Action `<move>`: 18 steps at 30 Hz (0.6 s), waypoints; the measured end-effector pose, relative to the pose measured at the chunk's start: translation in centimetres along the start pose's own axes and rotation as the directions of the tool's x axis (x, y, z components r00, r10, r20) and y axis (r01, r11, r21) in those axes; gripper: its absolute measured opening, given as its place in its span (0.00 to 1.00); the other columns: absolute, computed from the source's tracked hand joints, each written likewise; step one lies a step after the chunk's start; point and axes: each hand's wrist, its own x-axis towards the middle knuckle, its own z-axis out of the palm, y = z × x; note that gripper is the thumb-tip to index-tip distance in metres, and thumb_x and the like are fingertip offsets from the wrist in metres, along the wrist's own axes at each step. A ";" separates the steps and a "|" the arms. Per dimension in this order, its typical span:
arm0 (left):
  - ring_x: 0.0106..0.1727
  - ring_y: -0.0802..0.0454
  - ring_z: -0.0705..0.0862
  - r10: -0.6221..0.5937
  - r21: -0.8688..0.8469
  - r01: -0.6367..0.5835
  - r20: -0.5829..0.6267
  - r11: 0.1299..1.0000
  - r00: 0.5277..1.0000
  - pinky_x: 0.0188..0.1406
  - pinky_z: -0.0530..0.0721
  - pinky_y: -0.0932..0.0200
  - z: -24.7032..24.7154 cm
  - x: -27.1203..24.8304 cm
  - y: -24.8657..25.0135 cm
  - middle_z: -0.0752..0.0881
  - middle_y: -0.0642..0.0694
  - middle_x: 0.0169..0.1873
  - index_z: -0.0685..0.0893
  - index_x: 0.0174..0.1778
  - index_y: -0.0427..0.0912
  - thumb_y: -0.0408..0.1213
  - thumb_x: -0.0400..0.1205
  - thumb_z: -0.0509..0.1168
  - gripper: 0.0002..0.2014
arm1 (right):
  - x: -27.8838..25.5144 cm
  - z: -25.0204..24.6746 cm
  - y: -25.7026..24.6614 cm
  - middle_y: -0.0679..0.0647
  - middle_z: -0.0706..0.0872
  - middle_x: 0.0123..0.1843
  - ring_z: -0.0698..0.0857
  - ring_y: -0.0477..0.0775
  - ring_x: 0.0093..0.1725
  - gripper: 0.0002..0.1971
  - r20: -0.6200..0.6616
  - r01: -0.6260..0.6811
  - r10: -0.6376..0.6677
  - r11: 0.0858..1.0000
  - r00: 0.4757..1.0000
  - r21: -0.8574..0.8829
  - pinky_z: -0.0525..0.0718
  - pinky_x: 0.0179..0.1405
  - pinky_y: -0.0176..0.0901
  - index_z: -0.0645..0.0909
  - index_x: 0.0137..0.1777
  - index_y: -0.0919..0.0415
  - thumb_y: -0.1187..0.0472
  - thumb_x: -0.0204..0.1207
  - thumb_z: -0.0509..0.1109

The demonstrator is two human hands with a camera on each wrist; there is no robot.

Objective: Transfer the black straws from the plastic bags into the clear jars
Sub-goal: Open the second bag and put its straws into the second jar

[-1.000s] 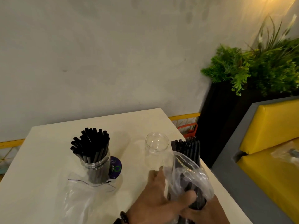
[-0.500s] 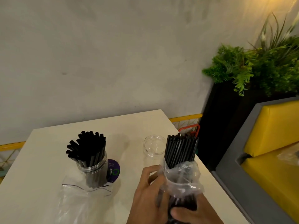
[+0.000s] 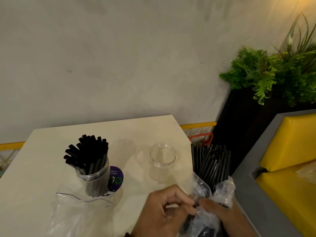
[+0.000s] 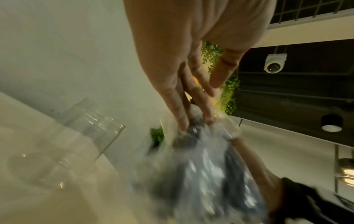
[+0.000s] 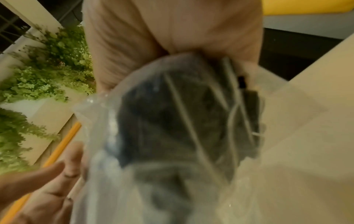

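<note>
**A grey wall, a pale table, a yellow seat**

A plain grey plaster wall (image 3: 119, 57) fills the upper part of the head view, lit warmly from the upper right corner. Below it stands a cream table (image 3: 42, 159) with a square far corner. A yellow rail (image 3: 198, 125) runs low along the wall behind the table. To the right is a tall black planter (image 3: 239, 125) holding green foliage (image 3: 266, 72) (real or artificial, it is hard to say). Nearer, a grey-framed bench (image 3: 256, 168) carries yellow cushions (image 3: 290, 142). The left wrist view shows a white dome camera (image 4: 275, 63) and a round ceiling lamp (image 4: 331, 123).
</note>
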 end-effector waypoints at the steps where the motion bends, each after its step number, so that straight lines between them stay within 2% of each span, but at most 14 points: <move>1: 0.45 0.53 0.94 -0.014 0.055 0.015 -0.029 0.998 0.999 0.50 0.92 0.55 -0.4 0.9 -0.3 0.95 0.46 0.38 0.91 0.40 0.46 0.28 0.81 0.69 0.10 | -0.1 -0.4 -1.0 0.60 0.93 0.46 0.93 0.53 0.46 0.19 -0.016 -0.074 0.074 0.996 0.997 0.048 0.88 0.53 0.47 0.84 0.52 0.68 0.63 0.65 0.85; 2: 0.42 0.52 0.94 -0.028 0.114 0.036 -0.065 0.993 0.997 0.51 0.92 0.50 -0.9 1.9 -0.4 0.95 0.46 0.36 0.90 0.40 0.47 0.27 0.82 0.69 0.10 | -0.5 -0.6 -1.5 0.59 0.94 0.46 0.94 0.50 0.44 0.16 -0.056 -0.115 0.117 0.993 0.992 0.028 0.88 0.47 0.45 0.85 0.51 0.64 0.67 0.65 0.84; 3: 0.39 0.54 0.93 -0.021 0.185 0.047 -0.138 0.982 0.990 0.50 0.92 0.50 -1.5 3.2 -1.2 0.94 0.47 0.34 0.88 0.39 0.48 0.27 0.82 0.70 0.11 | -1.3 -0.4 -2.5 0.56 0.94 0.46 0.94 0.47 0.41 0.13 -0.081 -0.146 0.144 0.989 0.986 -0.011 0.87 0.43 0.41 0.86 0.49 0.60 0.69 0.67 0.82; 5: 0.37 0.57 0.91 0.012 0.343 0.103 -0.317 0.934 0.948 0.46 0.89 0.57 -3.1 5.8 -2.6 0.92 0.51 0.32 0.85 0.42 0.51 0.32 0.78 0.74 0.08 | -0.9 -0.8 -2.6 0.55 0.93 0.44 0.92 0.48 0.41 0.17 -0.125 -0.163 0.157 0.986 0.980 -0.043 0.87 0.44 0.41 0.85 0.47 0.59 0.65 0.60 0.86; 6: 0.42 0.56 0.90 -0.010 0.382 0.180 -0.408 0.907 0.913 0.47 0.87 0.58 -4.0 7.0 -3.3 0.91 0.52 0.37 0.83 0.48 0.51 0.37 0.76 0.78 0.12 | -0.7 -1.1 -2.4 0.52 0.92 0.40 0.90 0.50 0.40 0.28 -0.121 -0.180 0.169 0.980 0.978 -0.090 0.87 0.48 0.44 0.84 0.49 0.58 0.58 0.49 0.91; 7: 0.51 0.53 0.89 -0.076 0.389 0.279 -0.463 0.878 0.883 0.53 0.86 0.55 -4.7 8.2 -4.2 0.89 0.52 0.48 0.79 0.58 0.49 0.41 0.72 0.81 0.22 | -0.5 -1.5 -2.1 0.49 0.90 0.36 0.89 0.50 0.40 0.41 -0.135 -0.174 0.157 0.977 0.978 -0.125 0.87 0.51 0.45 0.83 0.53 0.57 0.50 0.37 0.93; 8: 0.62 0.48 0.85 -0.165 0.371 0.363 -0.467 0.855 0.868 0.62 0.84 0.53 -5.2 9.2 -5.1 0.84 0.48 0.61 0.73 0.70 0.46 0.45 0.68 0.84 0.37 | -0.4 -1.5 -2.4 0.47 0.88 0.32 0.89 0.47 0.38 0.48 -0.177 -0.169 0.139 0.971 0.974 -0.167 0.88 0.50 0.40 0.81 0.56 0.56 0.47 0.30 0.93; 9: 0.72 0.44 0.79 -0.244 0.352 0.418 -0.444 0.837 0.862 0.70 0.79 0.50 -5.4 10.2 -6.1 0.76 0.44 0.72 0.63 0.80 0.44 0.46 0.64 0.86 0.52 | -0.2 -1.7 -2.3 0.46 0.88 0.30 0.89 0.41 0.34 0.46 -0.165 -0.171 0.146 0.974 0.975 -0.148 0.88 0.43 0.32 0.80 0.55 0.55 0.52 0.32 0.94; 10: 0.79 0.42 0.72 -0.287 0.324 0.435 -0.416 0.840 0.863 0.76 0.74 0.48 -5.4 10.9 -6.9 0.67 0.42 0.80 0.53 0.85 0.43 0.47 0.60 0.88 0.64 | -0.3 -1.9 -2.4 0.47 0.90 0.30 0.90 0.37 0.32 0.40 -0.164 -0.176 0.152 0.973 0.975 -0.148 0.86 0.36 0.27 0.81 0.56 0.56 0.59 0.40 0.93; 12: 0.84 0.43 0.65 -0.277 0.259 0.385 -0.370 0.886 0.886 0.81 0.68 0.46 -5.0 12.3 -8.3 0.59 0.44 0.85 0.43 0.88 0.46 0.46 0.56 0.90 0.74 | -0.6 -1.6 -3.3 0.49 0.93 0.38 0.92 0.39 0.36 0.30 -0.150 -0.274 0.249 0.945 0.957 -0.176 0.86 0.32 0.27 0.83 0.58 0.66 0.67 0.54 0.88; 13: 0.83 0.44 0.66 -0.254 0.242 0.352 -0.357 0.904 0.899 0.81 0.68 0.47 -4.8 12.7 -8.7 0.61 0.44 0.84 0.43 0.87 0.46 0.46 0.56 0.90 0.73 | -0.6 -1.9 -3.1 0.50 0.93 0.44 0.92 0.41 0.39 0.30 -0.139 -0.300 0.274 0.928 0.951 -0.223 0.86 0.34 0.29 0.82 0.59 0.69 0.67 0.57 0.88; 15: 0.80 0.45 0.70 -0.199 0.284 0.308 -0.354 0.908 0.914 0.77 0.72 0.53 -4.4 13.3 -9.1 0.69 0.46 0.79 0.51 0.86 0.47 0.43 0.59 0.89 0.66 | -0.9 -2.5 -2.9 0.50 0.91 0.50 0.92 0.43 0.43 0.36 -0.090 -0.318 0.305 0.910 0.948 -0.265 0.86 0.36 0.29 0.81 0.61 0.66 0.60 0.52 0.91; 16: 0.77 0.45 0.73 -0.155 0.356 0.284 -0.349 0.890 0.924 0.73 0.75 0.56 -4.3 13.3 -9.1 0.71 0.48 0.74 0.56 0.84 0.49 0.44 0.60 0.88 0.61 | -1.0 -2.1 -3.7 0.49 0.90 0.49 0.91 0.43 0.42 0.35 -0.091 -0.317 0.304 0.902 0.948 -0.294 0.86 0.34 0.28 0.81 0.58 0.64 0.59 0.52 0.91; 18: 0.71 0.47 0.76 -0.058 0.533 0.195 -0.263 0.824 0.963 0.69 0.80 0.54 -4.4 12.4 -8.1 0.70 0.53 0.66 0.59 0.80 0.55 0.47 0.58 0.85 0.57 | -1.1 -2.7 -4.6 0.44 0.91 0.44 0.91 0.40 0.39 0.25 -0.104 -0.297 0.278 0.892 0.955 -0.342 0.85 0.34 0.27 0.81 0.55 0.59 0.65 0.60 0.87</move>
